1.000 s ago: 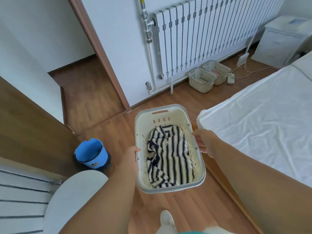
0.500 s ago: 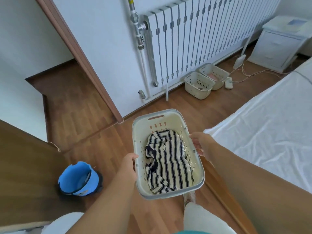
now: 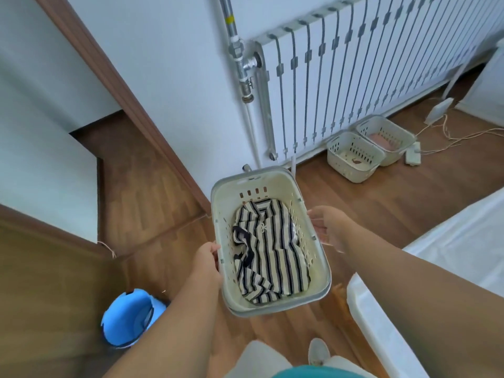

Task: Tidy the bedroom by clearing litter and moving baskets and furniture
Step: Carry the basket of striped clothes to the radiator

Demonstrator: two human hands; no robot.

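I carry a cream plastic laundry basket (image 3: 319, 271) above the wooden floor, its long side pointing toward the radiator. A navy-and-cream striped garment (image 3: 270, 255) lies crumpled inside it. My left hand (image 3: 208, 257) grips the basket's left rim. My right hand (image 3: 330, 227) grips the right rim, fingers curled over the edge. Two smaller cream baskets, the nearer one (image 3: 354, 156) and the farther one (image 3: 387, 137), stand side by side on the floor under the radiator.
A white radiator (image 3: 368, 72) with a metal pipe (image 3: 240, 58) lines the far wall. A blue bin (image 3: 131, 317) sits on the floor at lower left by a wooden door. The white-sheeted bed (image 3: 458, 257) fills the right. A power strip (image 3: 413, 156) and cables lie beyond the baskets.
I have stepped forward with the basket toward the radiator wall. The blue bin and the bed have slid back in view, and the two small baskets are closer.
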